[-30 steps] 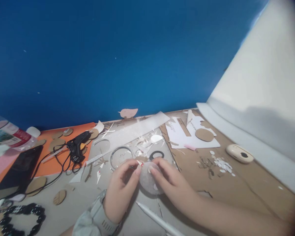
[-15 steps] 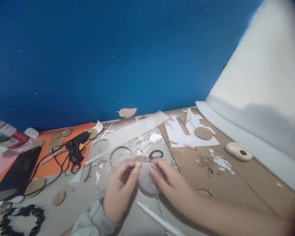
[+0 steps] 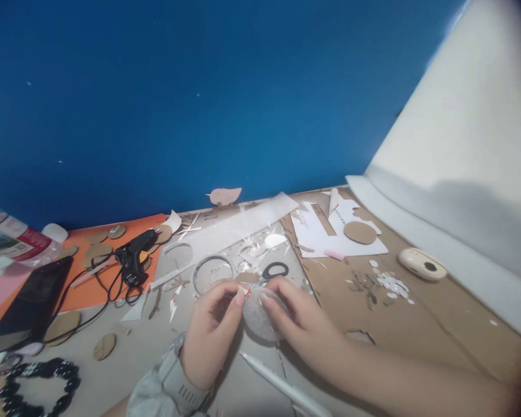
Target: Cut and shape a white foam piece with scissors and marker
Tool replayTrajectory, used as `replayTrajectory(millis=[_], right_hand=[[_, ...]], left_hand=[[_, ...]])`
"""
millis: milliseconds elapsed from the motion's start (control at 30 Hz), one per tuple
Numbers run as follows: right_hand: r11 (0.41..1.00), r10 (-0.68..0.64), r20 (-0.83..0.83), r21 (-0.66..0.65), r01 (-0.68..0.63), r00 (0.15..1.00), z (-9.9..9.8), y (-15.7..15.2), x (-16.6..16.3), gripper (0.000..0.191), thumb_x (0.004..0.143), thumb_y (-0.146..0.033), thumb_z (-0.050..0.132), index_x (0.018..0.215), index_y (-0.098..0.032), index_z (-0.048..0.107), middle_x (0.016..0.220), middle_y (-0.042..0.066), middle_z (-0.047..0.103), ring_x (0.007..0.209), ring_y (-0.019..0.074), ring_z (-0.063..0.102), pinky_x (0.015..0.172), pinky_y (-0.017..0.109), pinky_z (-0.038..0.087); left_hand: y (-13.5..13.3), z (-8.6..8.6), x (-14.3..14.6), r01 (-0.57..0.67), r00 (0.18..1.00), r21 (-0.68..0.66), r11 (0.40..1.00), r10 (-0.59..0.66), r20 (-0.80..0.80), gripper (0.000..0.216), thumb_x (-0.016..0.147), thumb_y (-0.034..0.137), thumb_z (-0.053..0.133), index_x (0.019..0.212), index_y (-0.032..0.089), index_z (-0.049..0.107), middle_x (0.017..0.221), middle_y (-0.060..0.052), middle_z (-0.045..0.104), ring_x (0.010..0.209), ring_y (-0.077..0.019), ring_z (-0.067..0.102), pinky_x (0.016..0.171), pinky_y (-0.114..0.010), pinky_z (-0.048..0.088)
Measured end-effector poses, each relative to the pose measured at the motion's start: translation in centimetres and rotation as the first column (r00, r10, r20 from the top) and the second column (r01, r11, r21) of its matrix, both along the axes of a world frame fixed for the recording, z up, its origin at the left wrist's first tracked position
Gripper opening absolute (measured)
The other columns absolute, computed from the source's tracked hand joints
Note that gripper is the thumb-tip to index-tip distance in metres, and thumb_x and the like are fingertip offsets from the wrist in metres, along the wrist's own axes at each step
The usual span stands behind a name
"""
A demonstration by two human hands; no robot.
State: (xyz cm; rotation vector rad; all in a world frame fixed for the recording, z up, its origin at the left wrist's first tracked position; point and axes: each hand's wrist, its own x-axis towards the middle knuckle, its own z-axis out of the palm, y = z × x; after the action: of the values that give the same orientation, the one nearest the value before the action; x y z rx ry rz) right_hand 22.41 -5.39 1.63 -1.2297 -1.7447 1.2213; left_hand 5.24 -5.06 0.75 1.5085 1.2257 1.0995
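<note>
Fingers [image 3: 234, 296] of left hand [image 3: 208, 339] and right hand [image 3: 306, 327] pinching clear disc [image 3: 256, 317] | disc partly hidden | red-tipped bit [image 3: 245, 291] unclear

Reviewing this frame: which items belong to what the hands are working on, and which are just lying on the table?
In hand: left hand, right hand, clear disc held between them, red-and-white scrap at the left fingertips.
Lying about: glue gun, water bottle, bead bracelet, white pen, cardboard circle, cream oval device.
</note>
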Motion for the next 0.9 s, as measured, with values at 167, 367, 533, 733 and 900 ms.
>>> replayTrajectory(millis=[167,367,533,733,900], right_hand=[[1.000,0.002,-0.006,0.000,-0.002,1.000,-0.07,0.04,0.03,0.019,0.098,-0.033,0.040,0.084,-0.021,0.046,0.077,-0.003,0.051,0.073,0.0137,0.051,0.068,0.027,0.037],[1.000,0.007,-0.016,0.003,-0.007,1.000,-0.14,0.10,0.03,0.019,0.098,-0.034,0.040,0.085,-0.021,0.047,0.078,-0.002,0.052,0.073,0.0138,0.050,0.068,0.027,0.038],[1.000,0.015,-0.025,0.000,-0.015,1.000,-0.09,0.08,0.02,0.020,0.098,-0.034,0.039,0.084,-0.021,0.047,0.077,-0.003,0.052,0.072,0.0136,0.051,0.066,0.027,0.038],[0.999,0.023,0.021,0.027,-0.024,1.000,-0.03,-0.02,0.02,0.018,0.097,-0.029,0.041,0.083,-0.021,0.047,0.076,-0.003,0.052,0.072,0.0134,0.050,0.067,0.027,0.037],[0.999,0.037,0.012,0.016,-0.037,0.999,-0.15,-0.07,0.00,0.018,0.097,-0.030,0.041,0.083,-0.020,0.047,0.075,-0.003,0.050,0.070,0.0137,0.049,0.065,0.027,0.037]], left_hand=[[-0.07,0.08,-0.05,0.018,0.999,0.013,1.000,-0.018,-0.029,0.016,0.092,0.029,0.050,0.087,0.023,0.063,0.086,0.001,0.063,0.089,-0.0142,0.059,0.082,-0.024,0.043],[-0.12,0.19,-0.01,0.021,0.999,0.035,0.999,-0.019,-0.044,0.017,0.093,0.031,0.047,0.090,0.023,0.062,0.090,0.001,0.062,0.094,-0.0149,0.058,0.084,-0.025,0.042],[-0.23,0.21,0.00,0.034,0.997,0.030,0.999,-0.032,-0.075,0.018,0.093,0.032,0.046,0.094,0.022,0.060,0.094,-0.001,0.062,0.094,-0.0162,0.057,0.084,-0.027,0.042],[0.05,0.21,-0.02,0.055,0.985,0.054,0.997,-0.046,-0.168,0.020,0.092,0.033,0.049,0.079,0.019,0.057,0.081,-0.001,0.057,0.082,-0.0165,0.054,0.075,-0.029,0.040],[0.29,-0.24,0.10,-0.011,0.999,0.034,0.999,0.010,0.052,0.014,0.087,0.031,0.056,0.083,0.019,0.061,0.081,-0.001,0.059,0.079,-0.0151,0.055,0.073,-0.027,0.042]])
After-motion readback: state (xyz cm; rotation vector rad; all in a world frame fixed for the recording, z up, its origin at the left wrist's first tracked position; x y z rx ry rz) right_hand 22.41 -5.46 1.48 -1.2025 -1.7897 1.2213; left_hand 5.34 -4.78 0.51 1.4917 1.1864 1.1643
